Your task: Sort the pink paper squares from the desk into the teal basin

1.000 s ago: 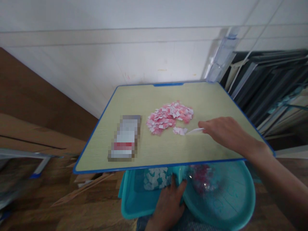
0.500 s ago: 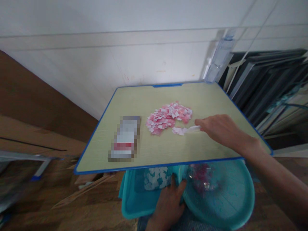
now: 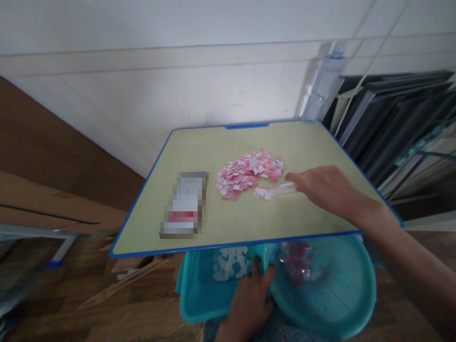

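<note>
While the view was read from left to right, a pixelated rectangular object was noted first, lying flat on the table toward its front left corner. Just right of it, near the middle of the surface, a heap of pink and white paper pieces was recorded. A small separate cluster of pieces lay just off the heap's near right side. A white scraper was seen flat on the surface, its tip touching that small cluster. The scraper was pinched at its other end by the curled fingers of the right hand, which was held low over the surface toward the right edge, with the forearm crossing the front right corner.

Below the front edge of the table, a teal rectangular tub holding white paper pieces was observed. The left hand was closed over the rim where the tub met a round teal basin, thumb upward. Pink pieces were seen inside the basin, blurred. Dark frames were stacked against the wall beyond the right edge.
</note>
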Demonstrator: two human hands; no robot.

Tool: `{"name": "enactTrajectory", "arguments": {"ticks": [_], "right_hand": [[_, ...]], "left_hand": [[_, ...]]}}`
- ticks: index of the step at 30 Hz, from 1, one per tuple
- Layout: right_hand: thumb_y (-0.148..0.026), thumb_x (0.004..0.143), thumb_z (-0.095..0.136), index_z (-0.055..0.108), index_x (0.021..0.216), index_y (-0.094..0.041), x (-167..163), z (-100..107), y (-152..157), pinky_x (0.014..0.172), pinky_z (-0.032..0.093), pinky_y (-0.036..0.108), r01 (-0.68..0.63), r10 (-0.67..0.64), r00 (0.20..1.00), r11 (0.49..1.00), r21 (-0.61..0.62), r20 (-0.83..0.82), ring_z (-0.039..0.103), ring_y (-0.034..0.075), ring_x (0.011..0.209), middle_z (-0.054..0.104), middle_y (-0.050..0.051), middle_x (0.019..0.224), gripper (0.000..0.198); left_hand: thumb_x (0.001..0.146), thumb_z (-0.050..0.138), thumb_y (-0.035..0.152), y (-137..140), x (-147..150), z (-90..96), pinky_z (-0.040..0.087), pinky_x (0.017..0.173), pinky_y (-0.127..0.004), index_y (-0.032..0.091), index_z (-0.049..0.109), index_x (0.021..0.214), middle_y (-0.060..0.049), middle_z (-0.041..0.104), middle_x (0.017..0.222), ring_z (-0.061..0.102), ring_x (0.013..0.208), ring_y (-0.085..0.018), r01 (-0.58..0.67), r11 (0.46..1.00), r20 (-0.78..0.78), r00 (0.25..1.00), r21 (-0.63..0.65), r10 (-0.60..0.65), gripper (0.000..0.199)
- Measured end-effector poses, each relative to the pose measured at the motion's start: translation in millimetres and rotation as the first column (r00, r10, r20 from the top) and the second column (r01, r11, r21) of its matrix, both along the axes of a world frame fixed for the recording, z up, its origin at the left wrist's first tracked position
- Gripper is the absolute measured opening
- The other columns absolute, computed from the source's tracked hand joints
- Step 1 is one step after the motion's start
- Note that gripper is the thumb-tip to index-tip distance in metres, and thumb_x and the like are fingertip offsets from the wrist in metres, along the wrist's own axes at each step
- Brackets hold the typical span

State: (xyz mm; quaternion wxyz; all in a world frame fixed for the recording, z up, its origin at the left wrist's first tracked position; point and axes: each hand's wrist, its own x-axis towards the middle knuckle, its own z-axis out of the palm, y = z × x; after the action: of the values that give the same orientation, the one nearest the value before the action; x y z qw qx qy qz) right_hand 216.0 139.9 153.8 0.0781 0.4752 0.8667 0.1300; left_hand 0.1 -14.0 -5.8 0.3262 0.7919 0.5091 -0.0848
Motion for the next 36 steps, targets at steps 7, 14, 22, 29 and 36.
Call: {"name": "enactTrajectory", "arguments": {"ticks": [7,14,22,29,36], "right_hand": [[-0.011,0.087,0.041,0.057,0.120,-0.024,-5.1,-3.4,-1.5,0.051,0.025,0.030,-0.043,0.042,0.999,0.999,-0.026,-0.027,0.063,0.021,0.070,0.070,0.006,0.080,0.039],[-0.008,0.086,0.042,0.057,0.119,-0.023,10.5,-5.7,-10.5,0.054,0.032,0.030,-0.129,0.130,0.990,0.991,0.025,-0.058,0.064,0.019,0.070,0.071,0.005,0.085,0.039],[-0.012,0.089,0.044,0.056,0.116,-0.021,26.7,-5.4,-25.3,0.059,0.036,0.031,-0.245,0.252,0.961,0.967,0.072,-0.117,0.063,0.019,0.072,0.069,0.003,0.086,0.031],[-0.015,0.091,0.044,0.053,0.120,-0.020,41.6,-12.0,-31.7,0.067,0.039,0.033,-0.276,0.286,0.937,0.958,0.076,-0.200,0.062,0.020,0.078,0.068,0.004,0.092,0.031],[-0.014,0.093,0.039,0.049,0.124,-0.019,54.1,-11.8,-38.1,0.069,0.039,0.034,-0.320,0.326,0.919,0.945,0.063,-0.223,0.060,0.020,0.080,0.066,0.005,0.092,0.033]], "left_hand": [[0.079,0.050,0.021,-0.6,-0.4,-1.3,0.042,0.090,-0.041,0.027,0.037,0.139,-0.015,0.034,0.144,0.056,0.106,-0.031,-0.001,1.000,-0.002,1.000,0.004,0.001,0.063],[0.079,0.051,0.022,-1.3,-0.4,-2.3,0.043,0.089,-0.041,0.028,0.036,0.139,-0.013,0.032,0.145,0.057,0.104,-0.030,-0.003,1.000,0.001,1.000,-0.010,0.003,0.062],[0.079,0.050,0.021,-1.1,-0.1,-3.4,0.041,0.090,-0.041,0.029,0.034,0.140,-0.013,0.032,0.146,0.056,0.106,-0.030,-0.002,1.000,-0.011,1.000,-0.006,0.002,0.064],[0.080,0.049,0.023,-0.6,-1.4,-4.9,0.043,0.089,-0.041,0.029,0.036,0.139,-0.013,0.033,0.145,0.057,0.103,-0.030,-0.003,1.000,0.013,1.000,0.010,0.003,0.061],[0.079,0.050,0.022,-0.9,-1.6,-2.3,0.043,0.089,-0.041,0.029,0.036,0.139,-0.012,0.033,0.145,0.057,0.104,-0.030,-0.002,1.000,0.000,1.000,0.014,0.002,0.062]]}}
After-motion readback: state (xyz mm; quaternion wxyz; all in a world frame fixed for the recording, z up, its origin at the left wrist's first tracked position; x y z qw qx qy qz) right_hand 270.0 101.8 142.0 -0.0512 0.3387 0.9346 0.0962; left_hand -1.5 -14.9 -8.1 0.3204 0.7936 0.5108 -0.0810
